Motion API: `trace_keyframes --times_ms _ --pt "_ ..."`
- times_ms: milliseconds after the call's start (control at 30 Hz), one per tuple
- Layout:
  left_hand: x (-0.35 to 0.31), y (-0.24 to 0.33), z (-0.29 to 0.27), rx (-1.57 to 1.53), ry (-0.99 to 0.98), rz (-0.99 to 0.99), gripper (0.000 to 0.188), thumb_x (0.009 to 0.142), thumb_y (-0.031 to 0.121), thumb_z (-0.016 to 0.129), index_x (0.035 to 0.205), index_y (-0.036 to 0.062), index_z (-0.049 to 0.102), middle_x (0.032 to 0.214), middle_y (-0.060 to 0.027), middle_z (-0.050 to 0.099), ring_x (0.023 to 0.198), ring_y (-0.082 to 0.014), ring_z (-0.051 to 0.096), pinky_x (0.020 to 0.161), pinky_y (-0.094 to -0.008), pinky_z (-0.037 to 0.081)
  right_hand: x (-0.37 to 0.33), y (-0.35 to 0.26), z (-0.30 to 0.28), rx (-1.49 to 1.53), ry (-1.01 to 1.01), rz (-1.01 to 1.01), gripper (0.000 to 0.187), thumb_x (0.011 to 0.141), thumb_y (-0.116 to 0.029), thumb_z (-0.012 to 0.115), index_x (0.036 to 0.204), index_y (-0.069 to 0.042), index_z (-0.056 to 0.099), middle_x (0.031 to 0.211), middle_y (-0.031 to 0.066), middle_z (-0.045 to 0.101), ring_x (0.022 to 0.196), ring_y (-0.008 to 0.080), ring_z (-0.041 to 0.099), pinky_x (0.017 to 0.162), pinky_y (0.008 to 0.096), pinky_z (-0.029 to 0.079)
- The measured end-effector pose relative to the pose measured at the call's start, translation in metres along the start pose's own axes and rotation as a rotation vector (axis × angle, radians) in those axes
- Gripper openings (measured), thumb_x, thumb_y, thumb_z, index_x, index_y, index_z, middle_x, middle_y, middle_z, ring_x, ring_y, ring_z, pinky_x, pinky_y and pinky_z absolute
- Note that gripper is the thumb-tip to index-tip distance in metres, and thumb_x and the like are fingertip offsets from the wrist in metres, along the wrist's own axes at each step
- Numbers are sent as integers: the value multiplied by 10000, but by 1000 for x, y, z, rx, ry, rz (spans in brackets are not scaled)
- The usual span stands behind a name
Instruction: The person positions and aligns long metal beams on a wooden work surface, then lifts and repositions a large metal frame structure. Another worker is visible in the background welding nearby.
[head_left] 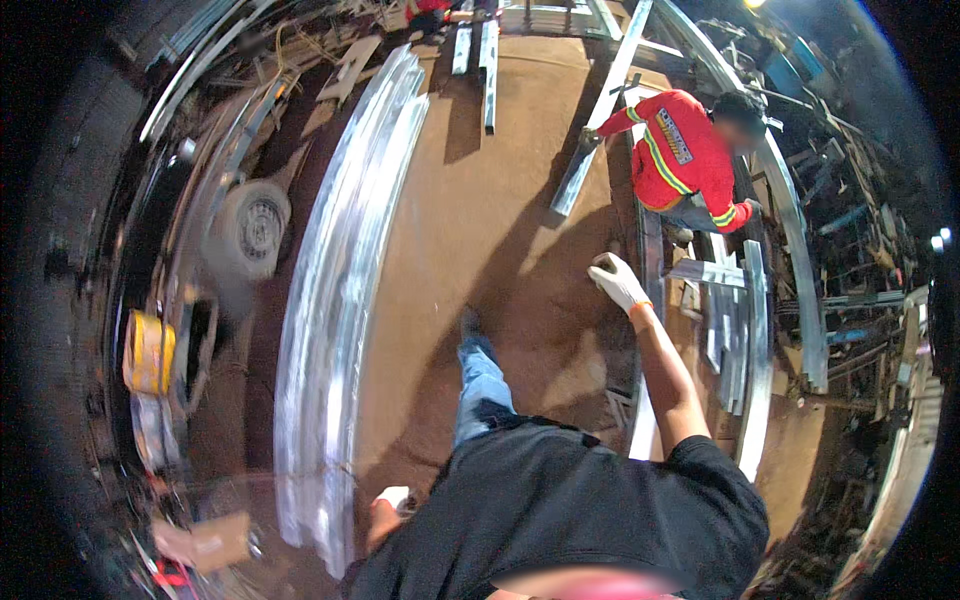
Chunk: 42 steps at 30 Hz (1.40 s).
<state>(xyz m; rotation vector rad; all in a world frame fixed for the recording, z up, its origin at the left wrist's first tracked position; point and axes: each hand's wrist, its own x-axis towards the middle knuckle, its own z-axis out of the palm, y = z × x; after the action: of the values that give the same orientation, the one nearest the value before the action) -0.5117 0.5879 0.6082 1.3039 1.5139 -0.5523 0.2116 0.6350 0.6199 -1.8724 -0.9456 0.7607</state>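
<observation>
My right hand (622, 282), in a white glove with an orange cuff, reaches forward over the brown floor. Its fingers are loosely bent and slightly apart, and nothing shows in them. Low in the view, my left hand (394, 496), also white-gloved, hangs beside my body near a bundle of long shiny metal profiles (345, 260). Its fingers are mostly hidden. At the upper right, a co-worker in a red jacket (680, 150) with reflective stripes bends over and grips a metal beam (590, 160) with one hand.
Metal profiles (755, 350) form a stack at the right. Shorter lengths (489, 85) lie ahead. To the left are a wheel (258, 228), a yellow container (150, 352) and a cardboard box (210, 542). Dark clutter lines the far right. My leg (482, 385) steps forward.
</observation>
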Motion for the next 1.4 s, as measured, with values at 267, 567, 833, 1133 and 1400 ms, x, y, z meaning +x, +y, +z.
trace_keyframes --times_ms 267,567,833,1133,1400 --pt "295 480 -317 -424 -147 546 160 962 197 637 934 40 650 808 -79 684 676 -165 651 560 -328 500 -25 96 34 -67 -180 616 266 859 -253 736 785 -1 691 779 100 675 650 190 612 617 391 499" --pt "383 965 -458 168 124 883 257 961 235 675 1067 0 668 851 -56 703 741 -133 643 705 -307 533 129 165 105 87 -226 1169 395 887 -326 716 1130 -17 754 1153 144 749 1045 256 719 870 410 535" --pt "423 1016 -498 873 -230 -1 523 895 465 634 1098 0 759 1044 -203 757 936 -297 723 814 -428 550 705 14 -123 234 251 539 441 902 -364 757 1162 -18 676 1098 134 715 1029 218 656 928 366 512" --pt "679 1235 -567 538 -262 58 568 1000 480 525 1226 -14 689 1169 -131 754 1067 -298 703 920 -421 524 1021 0 -323 539 501 376 389 923 -303 763 1192 -42 663 990 37 705 856 108 642 766 284 521" --pt "766 1896 -556 788 -234 705 251 948 281 691 996 36 708 838 -81 713 728 -123 670 630 -295 534 970 94 -197 562 622 1148 370 796 -325 805 945 6 730 645 78 647 562 206 626 494 409 421"
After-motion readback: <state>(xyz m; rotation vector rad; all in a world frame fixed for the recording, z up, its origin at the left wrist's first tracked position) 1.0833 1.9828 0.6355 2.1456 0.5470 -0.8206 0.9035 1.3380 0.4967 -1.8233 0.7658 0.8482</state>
